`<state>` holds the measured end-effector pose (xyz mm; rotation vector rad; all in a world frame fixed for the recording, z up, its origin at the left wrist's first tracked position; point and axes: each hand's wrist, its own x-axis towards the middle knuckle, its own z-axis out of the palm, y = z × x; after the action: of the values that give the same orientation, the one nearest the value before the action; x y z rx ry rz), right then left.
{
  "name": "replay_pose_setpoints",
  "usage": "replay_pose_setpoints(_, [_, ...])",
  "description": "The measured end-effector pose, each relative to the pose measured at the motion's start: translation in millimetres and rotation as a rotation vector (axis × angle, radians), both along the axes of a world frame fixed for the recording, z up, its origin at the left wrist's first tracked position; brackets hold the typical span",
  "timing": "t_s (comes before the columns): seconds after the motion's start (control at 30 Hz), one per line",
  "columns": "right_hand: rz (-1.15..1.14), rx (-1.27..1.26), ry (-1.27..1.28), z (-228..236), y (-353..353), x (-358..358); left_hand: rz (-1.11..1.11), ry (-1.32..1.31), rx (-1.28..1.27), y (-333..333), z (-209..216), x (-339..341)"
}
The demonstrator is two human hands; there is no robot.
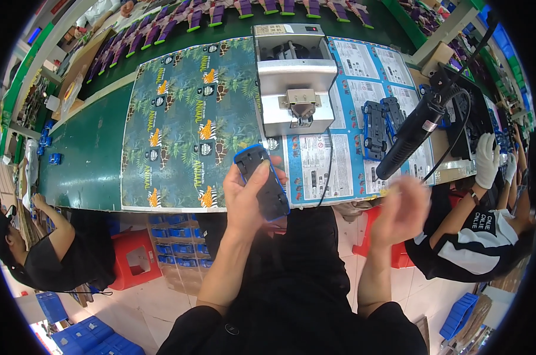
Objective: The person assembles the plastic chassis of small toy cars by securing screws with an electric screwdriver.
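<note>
Bottom side up, a blue toy car (269, 188) with a black underside rests in my left hand (247, 198), whose fingers wrap round its edges just above the table's front edge. My right hand (401, 213) is raised below the lower end of a black electric screwdriver (413, 137); motion blurs its fingers. The screwdriver hangs at a slant on a cable. Beyond it lie two more toy cars, one at the left (374, 129) and one beside it (393, 115), also with their black undersides up.
A metal screw feeder (297, 77) stands at the table's middle. Printed sheets (185, 130) cover much of the green tabletop (84, 160). Behind, a conveyor (232, 26) carries purple and green items. Co-workers sit at left (49, 242) and right (475, 231). A black bin (460, 112) stands right.
</note>
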<state>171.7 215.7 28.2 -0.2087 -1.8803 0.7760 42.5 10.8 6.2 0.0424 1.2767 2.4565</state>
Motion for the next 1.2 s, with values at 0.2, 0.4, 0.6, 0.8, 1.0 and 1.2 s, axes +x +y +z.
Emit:
replay_pose_setpoints(0.2, [0.279, -0.608, -0.102, 51.2, 46.5, -62.8, -0.058, 0.005, -0.010, -0.3, -11.4, -11.5])
replay_pose_setpoints(0.4, [0.675, -0.898, -0.017, 55.5, 60.7, -47.9, -0.126, 0.021, -0.009, -3.7, -15.9, -13.2])
replay_pose_setpoints(0.6, [1.033, -0.646, 0.319, 137.0, 45.6, -61.9, -0.193, 0.022, -0.011, 0.6, -2.0, -14.0])
replay_pose_setpoints(0.8, [0.870, -0.613, 0.257, 110.6, -14.9, -140.0, -0.166, 0.061, -0.045, -1.5, -9.1, -13.7])
replay_pose_setpoints(1.0, [0.669, -0.514, 0.205, 91.4, -38.6, -164.8, -0.140, 0.066, -0.061, -0.3, -11.3, -11.9])
replay_pose_setpoints(1.2, [0.820, -0.669, 0.127, 112.8, -47.8, -169.0, -0.180, 0.029, -0.061, 5.8, -8.7, -13.4])
